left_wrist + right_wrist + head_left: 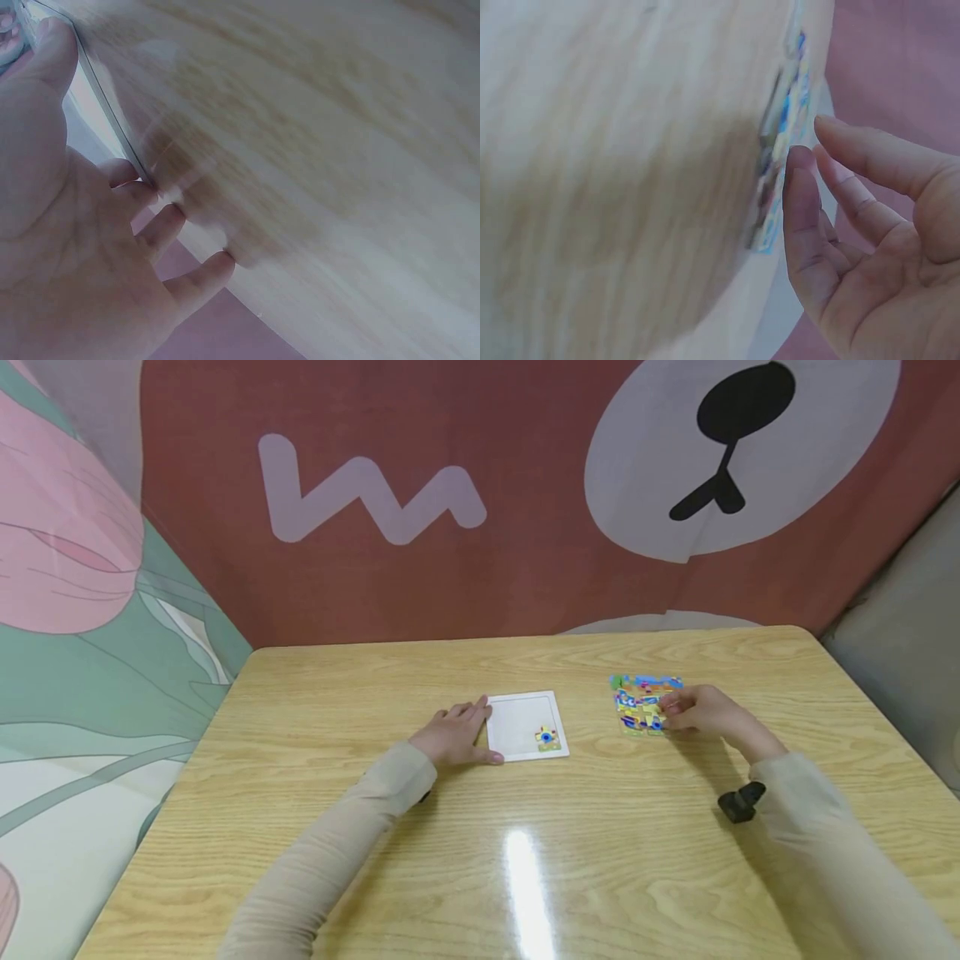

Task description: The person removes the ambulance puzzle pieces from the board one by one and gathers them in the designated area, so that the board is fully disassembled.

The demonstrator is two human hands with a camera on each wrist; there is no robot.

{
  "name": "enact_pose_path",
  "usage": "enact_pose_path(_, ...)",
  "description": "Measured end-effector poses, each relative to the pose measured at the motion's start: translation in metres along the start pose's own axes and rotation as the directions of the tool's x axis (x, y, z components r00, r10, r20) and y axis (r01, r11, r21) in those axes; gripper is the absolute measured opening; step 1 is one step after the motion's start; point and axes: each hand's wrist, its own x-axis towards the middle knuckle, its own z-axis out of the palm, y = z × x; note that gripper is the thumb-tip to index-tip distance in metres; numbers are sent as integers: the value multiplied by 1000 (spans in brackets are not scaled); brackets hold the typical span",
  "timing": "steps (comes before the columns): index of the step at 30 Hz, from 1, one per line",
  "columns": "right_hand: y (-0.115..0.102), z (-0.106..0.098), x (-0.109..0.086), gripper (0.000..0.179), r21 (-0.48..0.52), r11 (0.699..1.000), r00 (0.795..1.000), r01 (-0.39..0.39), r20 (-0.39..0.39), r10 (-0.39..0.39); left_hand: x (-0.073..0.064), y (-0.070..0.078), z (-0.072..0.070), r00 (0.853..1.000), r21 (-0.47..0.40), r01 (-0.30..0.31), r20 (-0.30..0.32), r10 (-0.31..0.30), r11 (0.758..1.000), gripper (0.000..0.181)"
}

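A white square puzzle board (517, 714) lies flat on the wooden table, with colourful puzzle pieces (547, 738) in its lower right corner. My left hand (454, 735) rests along the board's left side, its thumb at the lower left corner and fingers spread; in the left wrist view, fingertips (206, 277) touch the tabletop. Over a patch of loose, brightly coloured puzzle pieces (637, 703), my right hand (705, 714) hovers with bent fingers. The right wrist view shows a gap between thumb and forefinger beside the pieces (780, 142), and nothing visible between them.
The wooden table (375, 693) ends at the back against a brown cloth (450, 585) with a cartoon bear print. A black wrist camera (741, 802) sits at my right cuff. Light glares off the tabletop near the front.
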Motion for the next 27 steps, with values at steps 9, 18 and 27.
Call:
enact_pose_path(9, -22, 15, 4, 40, -73, 983, 984, 170, -42, -173, -1, 0, -2, 1000, 2, -5, 9, 5, 1000, 95)
enact_pose_path(18, -58, 48, 8, 36, -31, 969, 969, 244, 47, -242, -1, -1, -2, 999, -38, 2, 53, 0, 999, 95)
enact_pose_path(27, -74, 82, 19, 31, 24, 956, 948, 291, 124, -292, -4, -3, -5, 996, -58, -23, 90, 28, 998, 94)
